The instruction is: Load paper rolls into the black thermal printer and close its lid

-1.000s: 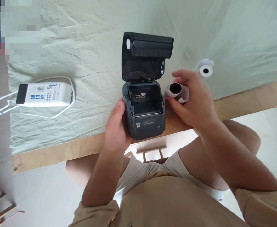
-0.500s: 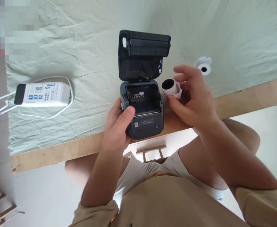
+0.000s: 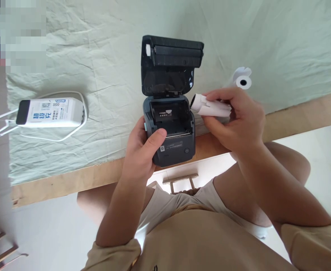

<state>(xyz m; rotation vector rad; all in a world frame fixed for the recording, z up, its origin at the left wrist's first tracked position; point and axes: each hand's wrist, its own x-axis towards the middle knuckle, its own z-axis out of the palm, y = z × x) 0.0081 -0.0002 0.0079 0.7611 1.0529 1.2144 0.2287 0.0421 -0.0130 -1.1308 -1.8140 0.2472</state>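
Observation:
A dark portable label printer [image 3: 172,150] stands at the table's front edge, its lid [image 3: 168,81] tipped up and back, so its paper bay lies exposed. My left hand [image 3: 141,150] grips the printer's left side, thumb over the front rim. Just right of the bay, my right hand [image 3: 236,120] pinches a white paper roll [image 3: 212,106] between thumb and fingers. The roll lies nearly sideways, its dark hollow core facing the printer. A second white roll [image 3: 243,82] with a dark core rests on the cloth beyond my right hand.
On the left lies a white power strip [image 3: 54,113] with a black end, its white cable [image 3: 76,131] looped around it. Pale green cloth [image 3: 106,75] covers the table, with a bare wooden edge [image 3: 69,178] along the front. Below is a wooden stool [image 3: 181,178].
My right hand has turned the paper roll from near upright to sideways, its core end now toward the printer. My left thumb has shifted slightly right on the printer.

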